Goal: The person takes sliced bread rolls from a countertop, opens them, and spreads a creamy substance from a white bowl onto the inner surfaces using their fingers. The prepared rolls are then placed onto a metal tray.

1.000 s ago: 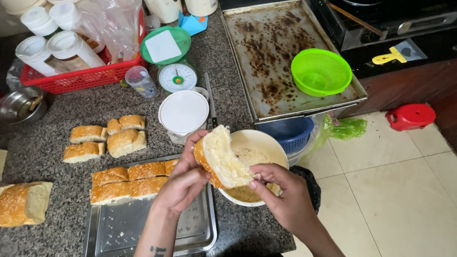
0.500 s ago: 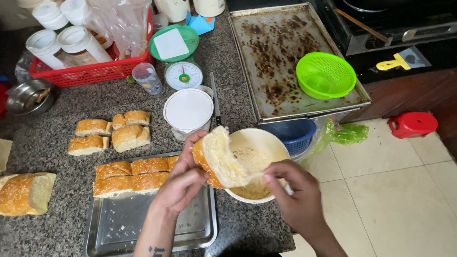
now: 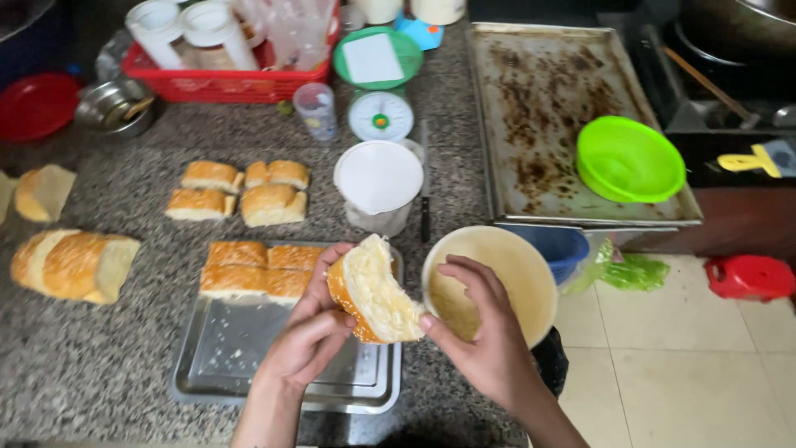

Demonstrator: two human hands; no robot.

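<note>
At tabletop front edge: cream bowl (image 3: 522,274) holds pale yellow spread. Steel tray (image 3: 249,357) carries four crusted bread pieces at its far end. Red basket (image 3: 224,83) at back holds white cups. Bread half (image 3: 375,290): split, soft creamy crumb up, golden crust under. Left hand (image 3: 311,336) grip clamped on crust from below; right hand (image 3: 485,340) fingertips pinching its right edge, over bowl rim.

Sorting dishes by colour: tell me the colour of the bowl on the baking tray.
Bright green bowl, head view.

A working kitchen is showing here: a speckled stone counter (image 3: 99,365) is holding cut bread loaves (image 3: 240,191), a kitchen scale (image 3: 380,114) upper centre, a blackened baking tray (image 3: 547,108) upper right, and a stove (image 3: 730,91) at far right.
</note>
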